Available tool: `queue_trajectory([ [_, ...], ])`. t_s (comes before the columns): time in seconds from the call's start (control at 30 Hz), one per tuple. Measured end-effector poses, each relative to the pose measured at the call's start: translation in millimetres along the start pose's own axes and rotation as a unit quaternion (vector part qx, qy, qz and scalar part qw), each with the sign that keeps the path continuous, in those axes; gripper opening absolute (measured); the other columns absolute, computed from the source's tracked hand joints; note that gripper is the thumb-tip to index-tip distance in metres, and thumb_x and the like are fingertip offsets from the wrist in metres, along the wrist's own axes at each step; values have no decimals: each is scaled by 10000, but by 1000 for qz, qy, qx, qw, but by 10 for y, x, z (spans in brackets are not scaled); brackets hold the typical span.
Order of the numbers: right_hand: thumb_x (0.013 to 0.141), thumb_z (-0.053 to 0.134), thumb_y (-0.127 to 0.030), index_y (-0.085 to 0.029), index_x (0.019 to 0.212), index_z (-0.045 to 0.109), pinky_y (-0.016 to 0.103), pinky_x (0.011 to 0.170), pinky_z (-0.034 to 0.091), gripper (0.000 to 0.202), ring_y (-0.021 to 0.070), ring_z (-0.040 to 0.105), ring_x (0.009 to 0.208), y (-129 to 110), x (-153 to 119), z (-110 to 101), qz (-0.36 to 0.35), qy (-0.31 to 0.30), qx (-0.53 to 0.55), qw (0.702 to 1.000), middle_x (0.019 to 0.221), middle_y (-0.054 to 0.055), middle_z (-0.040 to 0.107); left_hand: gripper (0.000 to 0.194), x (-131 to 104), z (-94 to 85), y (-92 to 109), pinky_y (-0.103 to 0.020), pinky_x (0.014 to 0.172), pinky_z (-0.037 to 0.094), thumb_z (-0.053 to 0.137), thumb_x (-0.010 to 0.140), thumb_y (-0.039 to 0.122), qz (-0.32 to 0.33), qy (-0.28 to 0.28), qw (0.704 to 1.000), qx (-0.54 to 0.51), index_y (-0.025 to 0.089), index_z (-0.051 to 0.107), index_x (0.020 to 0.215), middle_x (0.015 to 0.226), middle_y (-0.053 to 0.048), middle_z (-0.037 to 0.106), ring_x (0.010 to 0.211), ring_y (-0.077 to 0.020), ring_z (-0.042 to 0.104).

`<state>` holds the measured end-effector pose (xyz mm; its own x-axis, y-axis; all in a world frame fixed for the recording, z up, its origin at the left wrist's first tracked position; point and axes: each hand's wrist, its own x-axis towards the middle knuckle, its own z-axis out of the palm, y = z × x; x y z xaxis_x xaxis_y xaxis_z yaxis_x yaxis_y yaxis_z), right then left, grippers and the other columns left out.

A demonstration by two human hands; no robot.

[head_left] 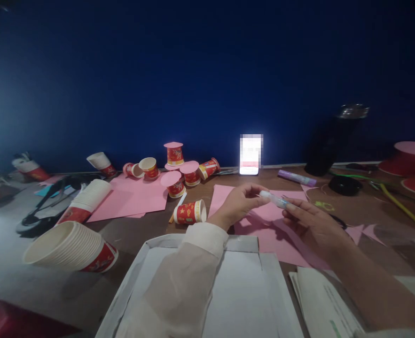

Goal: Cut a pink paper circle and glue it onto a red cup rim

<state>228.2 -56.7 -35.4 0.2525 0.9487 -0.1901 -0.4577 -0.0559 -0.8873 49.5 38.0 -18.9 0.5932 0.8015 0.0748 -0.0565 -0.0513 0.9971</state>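
Note:
My left hand [240,203] pinches the white end of a slim tube [275,199] that looks like a glue stick. The tube has a pale body with a bluish label. On its other end, the fingers of my right hand [311,224] are closed. Pink paper sheets [270,241] lie on the table beneath both hands. Left of my left wrist, a red paper cup [190,212] rests on its side. A purple tube [296,178] lies beyond my right hand.
Small red cups, some with pink paper discs [171,178], stand at the back beside a lit phone [250,155]. Stacked paper cups [71,246] lie at left. An open white box [253,286] is in front of me. A black bottle [325,141] stands back right.

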Motion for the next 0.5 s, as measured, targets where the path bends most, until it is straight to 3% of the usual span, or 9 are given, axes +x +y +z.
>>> queue_trajectory([
  [0.5,670,891,-287,-221,860,766,173,542,598,237,99,623,593,-9,-18,22,-13,-10,-39,999,698,1,691,319,-4,34,20,-271,766,469,808,737,304,-9,2,999,-41,147,700,992,941,-43,679,798,-112,585],
])
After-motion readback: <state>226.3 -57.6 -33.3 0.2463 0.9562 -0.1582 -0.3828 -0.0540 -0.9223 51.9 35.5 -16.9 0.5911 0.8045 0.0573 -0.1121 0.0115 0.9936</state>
